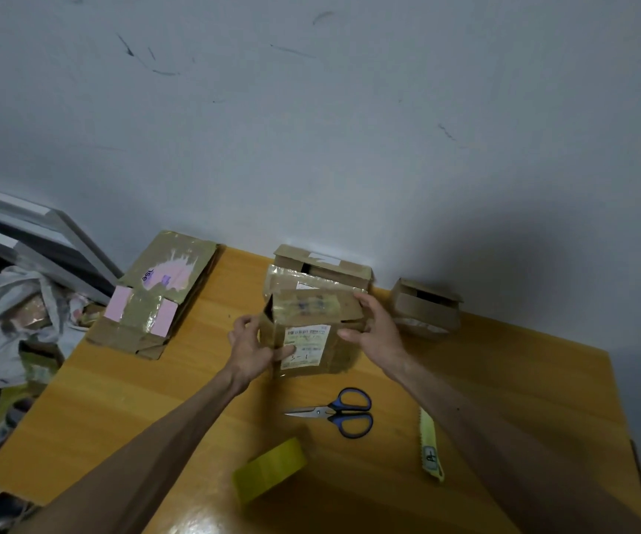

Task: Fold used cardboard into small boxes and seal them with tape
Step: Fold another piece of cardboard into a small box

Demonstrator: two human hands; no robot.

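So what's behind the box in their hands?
Another cardboard box, by the wall, its top flaps partly open. The held box covers its lower front, so anything inside it cannot be seen.

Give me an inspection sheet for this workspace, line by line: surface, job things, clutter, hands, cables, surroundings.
Surface: glossy wooden table, set against the wall.
Job's things: labelled box upright at centre; tape roll and scissors nearer the person; flattened cardboard at the far left corner; open box behind; small box far right.
Clutter: yellow strip lying right of the scissors.
Grippers: left hand grips the labelled box's left side; right hand holds its top right corner.
Cables: nothing seen.
Surroundings: the wall is grey and scuffed; heap of cloth left of the table.
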